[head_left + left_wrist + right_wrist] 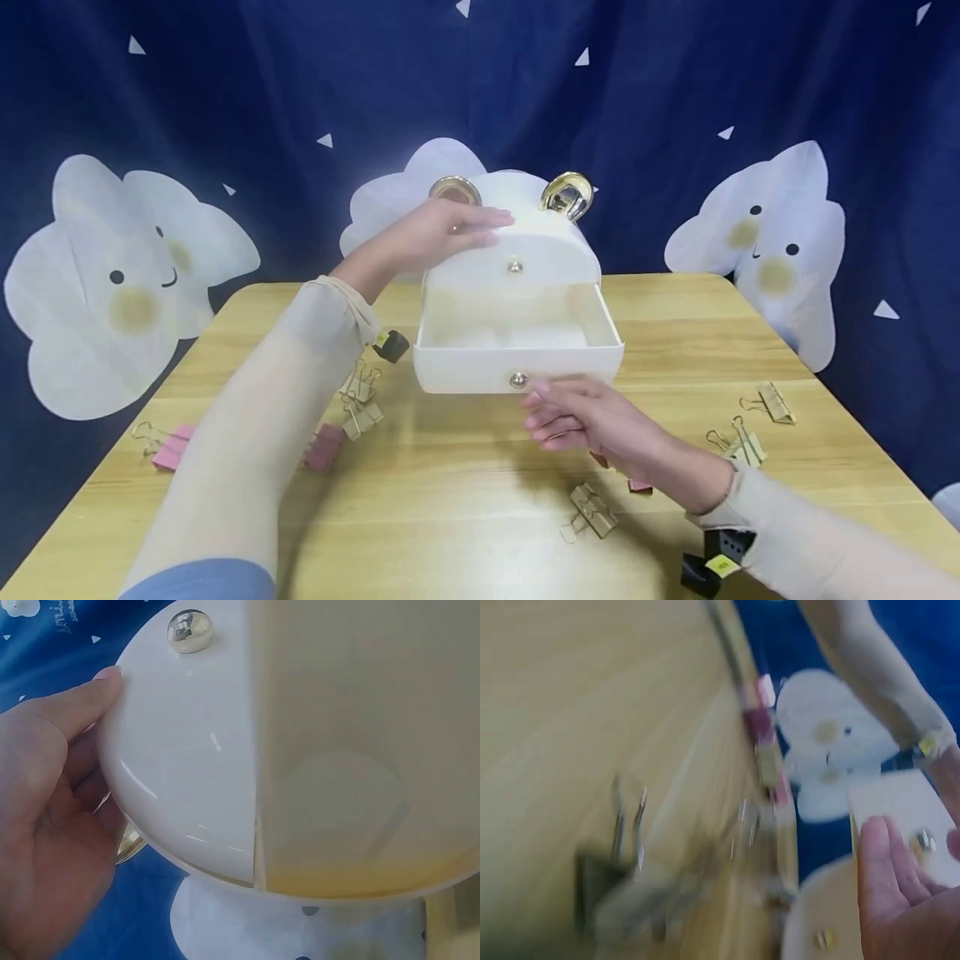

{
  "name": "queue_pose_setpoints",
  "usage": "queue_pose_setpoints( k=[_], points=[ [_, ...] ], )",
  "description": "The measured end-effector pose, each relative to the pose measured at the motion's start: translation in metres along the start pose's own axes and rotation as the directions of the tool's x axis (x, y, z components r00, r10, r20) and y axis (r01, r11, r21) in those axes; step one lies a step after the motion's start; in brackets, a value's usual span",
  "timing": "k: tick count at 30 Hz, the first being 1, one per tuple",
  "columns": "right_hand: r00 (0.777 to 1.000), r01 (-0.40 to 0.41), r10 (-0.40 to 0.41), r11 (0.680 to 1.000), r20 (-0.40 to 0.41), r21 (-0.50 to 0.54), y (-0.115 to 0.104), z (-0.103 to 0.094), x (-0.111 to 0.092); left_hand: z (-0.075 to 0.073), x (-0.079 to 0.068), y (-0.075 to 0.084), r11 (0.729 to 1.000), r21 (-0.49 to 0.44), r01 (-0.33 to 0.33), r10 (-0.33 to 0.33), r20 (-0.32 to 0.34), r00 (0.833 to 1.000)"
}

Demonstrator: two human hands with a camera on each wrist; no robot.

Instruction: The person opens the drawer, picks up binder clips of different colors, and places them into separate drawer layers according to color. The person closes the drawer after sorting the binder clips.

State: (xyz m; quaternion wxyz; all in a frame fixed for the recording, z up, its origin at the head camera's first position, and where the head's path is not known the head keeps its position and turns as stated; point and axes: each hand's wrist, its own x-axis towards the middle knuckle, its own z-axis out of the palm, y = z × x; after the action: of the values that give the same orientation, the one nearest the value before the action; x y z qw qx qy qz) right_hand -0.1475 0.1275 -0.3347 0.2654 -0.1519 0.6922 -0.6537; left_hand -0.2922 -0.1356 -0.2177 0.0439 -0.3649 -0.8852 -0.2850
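A white organizer box (487, 250) with a rounded top, gold round ears and round metal knobs stands on the table. Its lower drawer (465, 367) is pulled out toward me. My left hand (442, 229) rests on the box's rounded top with extended fingers. The left wrist view shows that hand (60, 750) against the curved edge, beside the upper drawer's knob (190, 631). Just below and right of the lower knob (519, 379), my right hand (592, 417) has loosely bent fingers and holds nothing. Its fingers (881, 862) appear before the drawer front in the right wrist view.
Cream binder clips (363, 419) and pink binder clips (322, 447) lie at the left, partly behind my left arm. More cream clips lie at the right (777, 403) and in front (594, 510). A red-pink clip (640, 487) shows under my right hand. A dark blue curtain (525, 75) hangs behind.
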Motion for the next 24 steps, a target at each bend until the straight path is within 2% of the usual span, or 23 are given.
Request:
queue_pose_setpoints(
  k=[2,3,6,8,12,13,16,17,19,21,24],
  points=[
    [0.998,0.056,-0.055,0.988,0.01,-0.141,0.0,-0.011,-0.006,-0.001,0.001,0.0,1.0,0.004,-0.001,0.001,0.002,1.0],
    [0.997,0.081,-0.08,0.972,0.013,-0.221,0.0,-0.016,-0.01,-0.002,0.001,0.0,1.0,0.007,-0.003,0.003,0.003,1.0],
    [0.992,0.123,-0.114,0.9,0.047,-0.419,-0.001,-0.028,-0.02,-0.002,0.002,0.0,1.0,0.016,-0.008,0.008,0.004,1.0],
    [0.991,0.129,-0.103,0.866,0.08,-0.482,0.001,-0.034,-0.027,-0.001,0.002,-0.001,1.0,0.012,-0.007,0.007,0.006,1.0],
    [0.98,0.176,-0.099,0.838,0.172,-0.517,0.012,-0.042,-0.038,0.001,0.0,-0.001,1.0,-0.001,0.008,-0.008,0.01,1.0],
    [0.972,0.22,-0.13,0.807,0.198,-0.549,0.016,-0.043,-0.04,0.001,0.0,-0.001,1.0,0.003,0.011,-0.011,0.012,1.0],
    [0.938,0.345,-0.218,0.684,0.271,-0.643,0.029,-0.045,-0.046,-0.001,-0.003,0.002,0.999,0.046,-0.009,0.007,0.036,0.999],
    [0.923,0.384,-0.244,0.634,0.298,-0.671,0.033,-0.045,-0.048,-0.002,-0.003,0.003,0.998,0.066,-0.023,0.02,0.047,0.999],
    [0.894,0.447,-0.28,0.546,0.349,-0.708,0.04,-0.045,-0.052,-0.004,-0.004,0.004,0.991,0.119,-0.056,0.049,0.066,0.997],
    [0.871,0.49,-0.286,0.473,0.399,-0.732,0.046,-0.043,-0.055,-0.006,-0.006,0.005,0.985,0.152,-0.081,0.07,0.075,0.995],
    [0.828,0.555,-0.295,0.312,0.477,-0.771,0.054,-0.04,-0.057,-0.006,-0.011,0.004,0.986,0.158,-0.06,0.05,0.067,0.997]
  ],
)
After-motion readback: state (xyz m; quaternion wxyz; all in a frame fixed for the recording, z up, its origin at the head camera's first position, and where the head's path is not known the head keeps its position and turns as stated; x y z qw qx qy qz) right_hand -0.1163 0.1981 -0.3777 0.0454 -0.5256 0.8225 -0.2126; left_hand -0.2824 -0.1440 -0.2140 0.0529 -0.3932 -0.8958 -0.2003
